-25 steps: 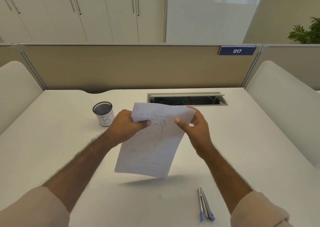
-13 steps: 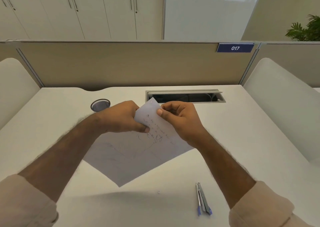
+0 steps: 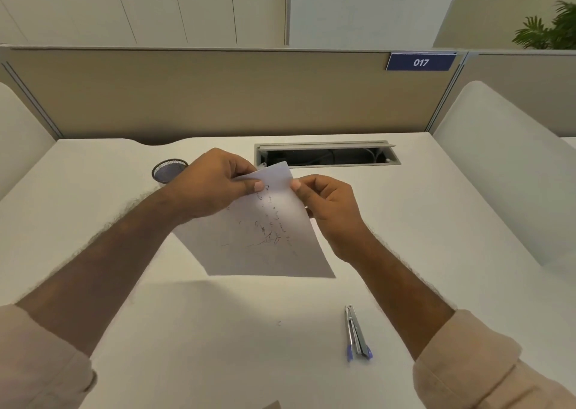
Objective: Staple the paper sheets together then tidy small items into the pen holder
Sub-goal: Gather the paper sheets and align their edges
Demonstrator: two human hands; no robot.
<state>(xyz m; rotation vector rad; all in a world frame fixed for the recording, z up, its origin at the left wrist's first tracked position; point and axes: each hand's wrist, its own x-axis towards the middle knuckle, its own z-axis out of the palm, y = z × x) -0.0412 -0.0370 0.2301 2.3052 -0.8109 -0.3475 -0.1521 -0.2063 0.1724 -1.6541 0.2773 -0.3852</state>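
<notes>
Left hand (image 3: pixel 215 184) and right hand (image 3: pixel 327 206) both pinch the paper sheets (image 3: pixel 265 234) above the desk (image 3: pixel 218 330)

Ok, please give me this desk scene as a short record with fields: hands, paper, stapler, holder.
left hand: pinches top corner of the paper sheets
right hand: pinches the same corner
paper sheets: held above the desk, handwriting visible
stapler: lies on desk, near right forearm, untouched
mesh pen holder: upright, behind left hand

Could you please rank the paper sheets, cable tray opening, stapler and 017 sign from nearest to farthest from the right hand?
1. Paper sheets, pinched in the right hand.
2. Cable tray opening, just behind.
3. Stapler, near desk edge.
4. 017 sign, on the partition.
</notes>
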